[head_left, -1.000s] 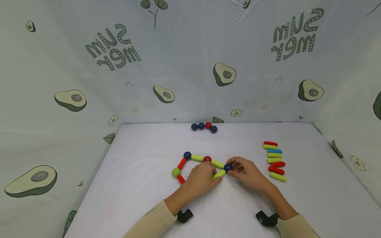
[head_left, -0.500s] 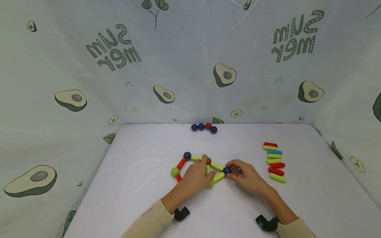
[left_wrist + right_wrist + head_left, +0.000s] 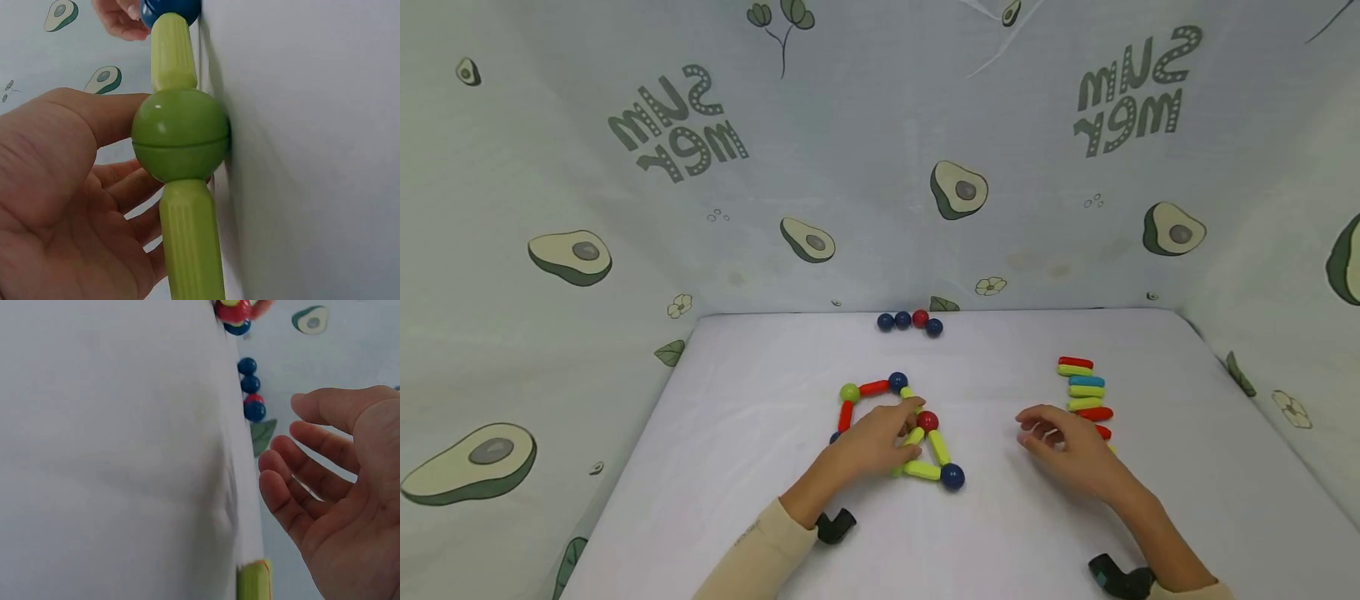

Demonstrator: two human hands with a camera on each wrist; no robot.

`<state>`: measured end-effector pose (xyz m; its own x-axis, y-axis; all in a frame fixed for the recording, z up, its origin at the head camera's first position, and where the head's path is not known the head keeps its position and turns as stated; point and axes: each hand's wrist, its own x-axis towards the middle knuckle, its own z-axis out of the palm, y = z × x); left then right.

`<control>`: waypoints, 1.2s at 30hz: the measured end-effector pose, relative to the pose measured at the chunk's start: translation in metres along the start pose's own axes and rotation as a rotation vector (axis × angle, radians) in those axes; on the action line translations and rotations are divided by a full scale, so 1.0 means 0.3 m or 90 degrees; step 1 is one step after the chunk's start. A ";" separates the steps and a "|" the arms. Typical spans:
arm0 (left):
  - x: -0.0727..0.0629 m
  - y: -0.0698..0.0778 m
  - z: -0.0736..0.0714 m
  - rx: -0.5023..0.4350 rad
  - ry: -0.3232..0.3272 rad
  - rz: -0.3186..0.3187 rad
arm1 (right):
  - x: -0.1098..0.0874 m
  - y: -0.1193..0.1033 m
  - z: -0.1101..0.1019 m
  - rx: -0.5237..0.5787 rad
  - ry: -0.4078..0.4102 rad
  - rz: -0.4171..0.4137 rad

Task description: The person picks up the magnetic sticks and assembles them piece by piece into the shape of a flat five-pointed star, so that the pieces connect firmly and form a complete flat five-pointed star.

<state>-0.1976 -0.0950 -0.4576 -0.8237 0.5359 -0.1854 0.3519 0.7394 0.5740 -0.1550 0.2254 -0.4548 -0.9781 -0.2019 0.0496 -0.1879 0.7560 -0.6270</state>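
A ball-and-stick construction toy lies on the table as a joined figure: red sticks, yellow-green sticks [image 3: 938, 447], a lime ball [image 3: 849, 392], blue balls [image 3: 952, 477] and a red ball [image 3: 928, 421]. My left hand [image 3: 871, 440] grips it near the red ball and covers part of it. In the left wrist view a green ball [image 3: 181, 134] joins two yellow-green sticks, with thumb and fingers behind it. My right hand [image 3: 1071, 446] holds nothing; its fingers are loosely bent in front of the row of loose sticks, overlapping the nearest ones in the head view.
Loose red, yellow-green and blue sticks [image 3: 1086, 381] lie in a column at the right. Several loose balls [image 3: 903, 320], blue and red, line the table's back edge. A printed curtain [image 3: 880, 150] hangs behind and at both sides of the white table [image 3: 760, 367].
The joined figure has turned clockwise under my left hand, its right-hand blue ball swinging towards the front. My right hand has let go of that ball and moved right, towards the loose sticks.
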 end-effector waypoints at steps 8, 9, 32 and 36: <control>-0.038 -0.040 -0.055 0.034 -0.055 0.054 | -0.073 0.119 -0.128 -0.125 0.071 0.041; -0.042 -0.046 -0.059 0.029 -0.062 0.057 | -0.078 0.131 -0.135 -0.136 0.068 0.047; -0.037 -0.062 -0.012 -0.049 -0.019 0.092 | 0.003 0.038 -0.008 -0.072 -0.013 -0.035; -0.036 -0.063 -0.013 -0.056 -0.021 0.095 | 0.041 -0.025 0.046 -0.060 -0.044 -0.044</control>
<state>-0.1970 -0.1162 -0.4633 -0.7498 0.6511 -0.1178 0.4281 0.6131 0.6640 -0.1644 0.2086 -0.4603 -0.9548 -0.2952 0.0349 -0.2652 0.7931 -0.5484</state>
